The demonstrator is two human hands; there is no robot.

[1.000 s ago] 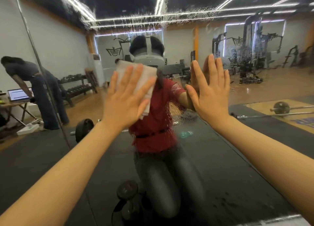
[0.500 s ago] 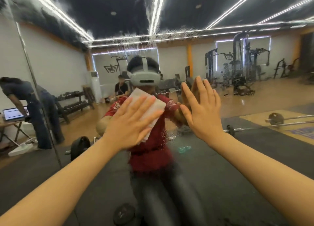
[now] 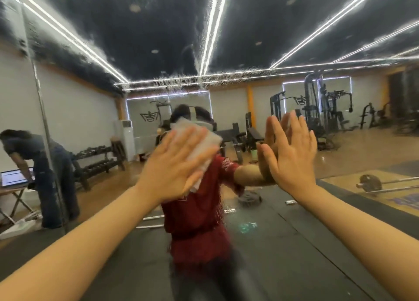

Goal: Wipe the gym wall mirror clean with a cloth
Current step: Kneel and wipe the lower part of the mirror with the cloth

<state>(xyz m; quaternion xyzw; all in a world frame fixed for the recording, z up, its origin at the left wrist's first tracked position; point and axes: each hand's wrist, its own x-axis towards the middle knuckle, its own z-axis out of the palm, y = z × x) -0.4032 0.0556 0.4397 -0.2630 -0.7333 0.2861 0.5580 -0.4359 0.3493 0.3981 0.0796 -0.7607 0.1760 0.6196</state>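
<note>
Fingers [image 3: 192, 139] of left hand [image 3: 174, 171] straight, spread, pointing 1 o'clock, pressing white cloth [image 3: 204, 149] flat on mirror [image 3: 260, 40] at centre. Droplet film on glass toward 12 o'clock. Right hand [image 3: 292, 155] toward 3 o'clock, fingers straight, palm flat against glass, holding nothing.

A gym interior is seen reflected in a wall mirror [image 3: 226, 40]. Cable weight machines [image 3: 317, 105] are ranged along the far wall, a dumbbell rack [image 3: 95, 162] is set at the left, and a loaded barbell [image 3: 371, 183] is laid on dark rubber matting [image 3: 294, 244] under strip ceiling lights [image 3: 210, 28].
</note>
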